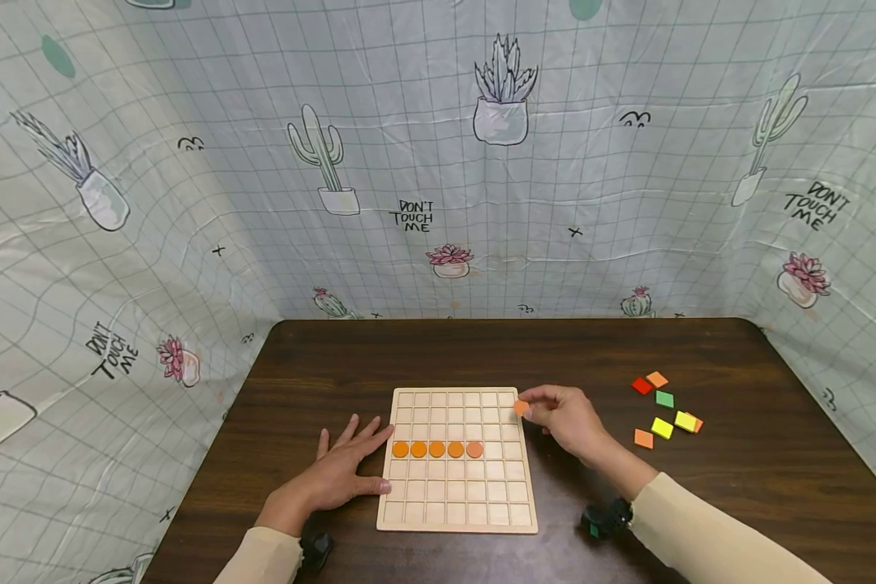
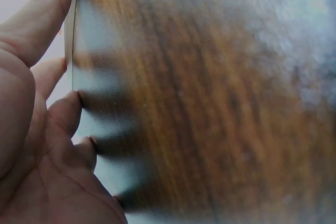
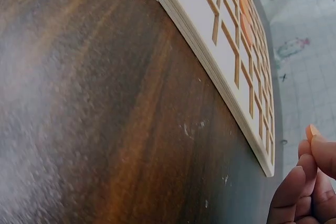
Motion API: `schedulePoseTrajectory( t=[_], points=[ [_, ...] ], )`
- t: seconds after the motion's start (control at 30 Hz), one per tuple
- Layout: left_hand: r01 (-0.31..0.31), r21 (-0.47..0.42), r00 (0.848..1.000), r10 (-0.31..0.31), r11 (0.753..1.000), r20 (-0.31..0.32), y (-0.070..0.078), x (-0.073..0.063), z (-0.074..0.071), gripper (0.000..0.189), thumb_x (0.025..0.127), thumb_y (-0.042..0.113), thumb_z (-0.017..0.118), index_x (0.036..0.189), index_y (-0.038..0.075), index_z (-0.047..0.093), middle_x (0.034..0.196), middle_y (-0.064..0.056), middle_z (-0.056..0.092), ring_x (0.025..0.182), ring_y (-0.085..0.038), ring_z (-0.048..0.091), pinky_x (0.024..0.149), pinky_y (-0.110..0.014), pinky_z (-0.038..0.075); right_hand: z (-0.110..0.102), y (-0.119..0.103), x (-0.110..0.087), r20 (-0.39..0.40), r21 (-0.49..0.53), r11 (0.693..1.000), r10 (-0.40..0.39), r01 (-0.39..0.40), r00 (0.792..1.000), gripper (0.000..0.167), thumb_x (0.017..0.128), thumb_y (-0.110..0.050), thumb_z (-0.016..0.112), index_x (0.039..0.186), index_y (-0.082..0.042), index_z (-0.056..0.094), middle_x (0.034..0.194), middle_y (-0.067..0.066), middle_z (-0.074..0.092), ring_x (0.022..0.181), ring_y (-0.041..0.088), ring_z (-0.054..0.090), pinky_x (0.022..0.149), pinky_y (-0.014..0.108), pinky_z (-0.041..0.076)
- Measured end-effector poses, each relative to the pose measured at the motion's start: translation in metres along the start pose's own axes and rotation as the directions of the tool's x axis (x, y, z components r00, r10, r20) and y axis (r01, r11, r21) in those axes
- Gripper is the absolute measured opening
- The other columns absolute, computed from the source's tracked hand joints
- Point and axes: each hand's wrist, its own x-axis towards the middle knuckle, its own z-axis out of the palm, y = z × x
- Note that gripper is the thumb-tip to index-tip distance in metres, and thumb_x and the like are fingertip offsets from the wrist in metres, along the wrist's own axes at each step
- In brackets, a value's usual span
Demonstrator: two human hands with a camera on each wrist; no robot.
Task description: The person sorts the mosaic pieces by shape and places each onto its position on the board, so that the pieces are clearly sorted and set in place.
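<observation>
A pale wooden grid board (image 1: 456,515) lies on the table. Several orange discs (image 1: 437,449) fill a row from its left side, and the rightmost disc (image 1: 474,449) looks lighter. My left hand (image 1: 336,474) rests with fingers spread at the board's left edge; thumb and fingertips meet that edge in the left wrist view. Between thumb and fingers, my right hand (image 1: 569,422) pinches a small orange tile (image 1: 521,408) over the board's upper right edge. The right wrist view shows only a sliver of this tile (image 3: 313,130) above the thumb.
Loose tiles lie scattered to the right of my right hand: a red tile (image 1: 641,386), a green tile (image 1: 664,399), yellow tiles (image 1: 662,428) and orange tiles (image 1: 643,439). A patterned curtain (image 1: 453,162) hangs around the dark wooden table (image 1: 321,357) at the back and sides.
</observation>
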Motion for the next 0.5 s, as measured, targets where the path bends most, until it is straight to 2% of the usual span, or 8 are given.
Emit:
schedulePoseTrajectory(
  t=[0.23,0.37,0.5],
  points=[
    [-0.001,-0.003,1.000,0.001,1.000,-0.006,0.0008,-0.0005,0.0000,0.088,0.090,0.038,0.084,0.165,0.022,0.040,0.175,-0.014,0.024,0.163,-0.045,-0.001,0.120,-0.075,-0.018,0.0058,0.0004,-0.0037,0.021,0.024,1.000,-0.012,0.012,1.000,0.023,0.098,-0.004,0.072,0.120,0.000,0.076,0.095,0.014,0.078,0.076,0.023,0.064,0.063,0.033,0.055],
    [-0.004,-0.010,1.000,0.004,1.000,-0.009,0.0013,-0.0011,-0.0003,0.089,0.089,0.037,0.085,0.165,0.021,0.041,0.175,-0.014,0.024,0.163,-0.046,0.000,0.120,-0.075,-0.017,0.0082,-0.0004,-0.0060,0.027,0.021,1.000,-0.007,0.006,1.000,0.024,0.099,-0.005,0.071,0.122,-0.001,0.076,0.102,0.014,0.079,0.078,0.023,0.066,0.064,0.034,0.056],
    [-0.004,-0.010,1.000,0.004,1.000,-0.007,0.0014,-0.0007,-0.0006,0.090,0.088,0.038,0.085,0.165,0.022,0.040,0.175,-0.014,0.024,0.163,-0.045,-0.001,0.120,-0.075,-0.017,0.0101,-0.0010,-0.0082,0.036,0.007,1.000,-0.007,0.007,0.999,0.024,0.100,-0.004,0.068,0.123,-0.002,0.077,0.110,0.014,0.077,0.073,0.022,0.064,0.063,0.035,0.057]
  ],
)
